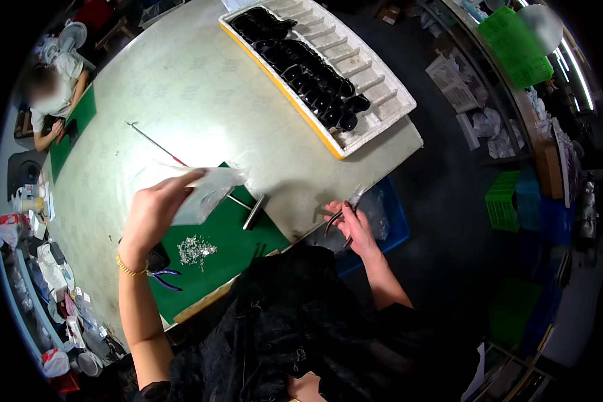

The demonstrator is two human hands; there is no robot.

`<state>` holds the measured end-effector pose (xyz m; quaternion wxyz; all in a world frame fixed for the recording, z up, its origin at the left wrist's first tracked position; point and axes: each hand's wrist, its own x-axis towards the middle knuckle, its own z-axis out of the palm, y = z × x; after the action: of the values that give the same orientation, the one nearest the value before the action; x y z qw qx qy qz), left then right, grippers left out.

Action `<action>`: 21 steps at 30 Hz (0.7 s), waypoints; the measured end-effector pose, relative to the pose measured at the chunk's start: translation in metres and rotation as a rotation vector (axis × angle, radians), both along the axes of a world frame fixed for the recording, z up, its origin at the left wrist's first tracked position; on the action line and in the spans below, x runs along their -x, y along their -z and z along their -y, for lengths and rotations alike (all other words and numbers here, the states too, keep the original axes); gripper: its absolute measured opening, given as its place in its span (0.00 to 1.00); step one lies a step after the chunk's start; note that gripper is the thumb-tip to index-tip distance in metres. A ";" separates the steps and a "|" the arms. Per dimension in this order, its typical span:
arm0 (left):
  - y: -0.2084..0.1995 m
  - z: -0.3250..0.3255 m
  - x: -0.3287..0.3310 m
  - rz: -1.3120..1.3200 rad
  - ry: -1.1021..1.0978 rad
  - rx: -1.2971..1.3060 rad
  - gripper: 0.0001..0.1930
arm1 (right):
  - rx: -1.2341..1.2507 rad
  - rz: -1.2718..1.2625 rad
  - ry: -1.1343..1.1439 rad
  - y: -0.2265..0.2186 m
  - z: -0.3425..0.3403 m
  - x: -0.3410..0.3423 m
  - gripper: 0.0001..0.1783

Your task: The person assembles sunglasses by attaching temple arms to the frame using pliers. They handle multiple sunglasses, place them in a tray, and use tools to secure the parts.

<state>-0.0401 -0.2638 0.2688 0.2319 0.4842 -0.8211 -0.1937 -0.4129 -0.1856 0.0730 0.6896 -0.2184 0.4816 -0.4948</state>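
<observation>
My left hand is closed on a clear plastic bag, raised over the green mat. My right hand grips dark-handled pliers beyond the table's front edge, above a blue bin. At the pliers' far end shows a bit of clear plastic, too small to make out. On the mat below the bag lies a pile of small silvery parts. Purple-handled pliers rest beside my left wrist. A hammer-like metal tool lies to the right of the bag, its shaft partly hidden.
At the far right of the table stands a white foam tray with rows of glossy black pieces. A thin metal rod lies behind the bag. A co-worker sits at the far left. Green crates and shelving line the right.
</observation>
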 end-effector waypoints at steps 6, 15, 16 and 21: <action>0.096 0.020 0.064 0.766 0.258 0.044 0.30 | 0.121 -0.413 -0.091 -0.005 0.065 0.045 0.11; 0.081 -0.048 0.085 0.236 -0.268 0.120 0.22 | 0.030 -1.348 -0.289 0.030 0.268 0.092 0.19; 0.079 -0.055 0.083 0.211 -0.314 0.144 0.23 | -0.032 -1.344 -0.355 0.039 0.276 0.086 0.20; 0.066 -0.072 0.068 0.138 -0.465 0.136 0.17 | 0.045 -1.227 -0.072 0.046 0.263 0.115 0.24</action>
<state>-0.1084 -0.1914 0.2025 0.2458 0.6555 -0.7126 -0.0460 -0.5283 -0.4489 0.0267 0.2983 -0.4939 0.7724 -0.2654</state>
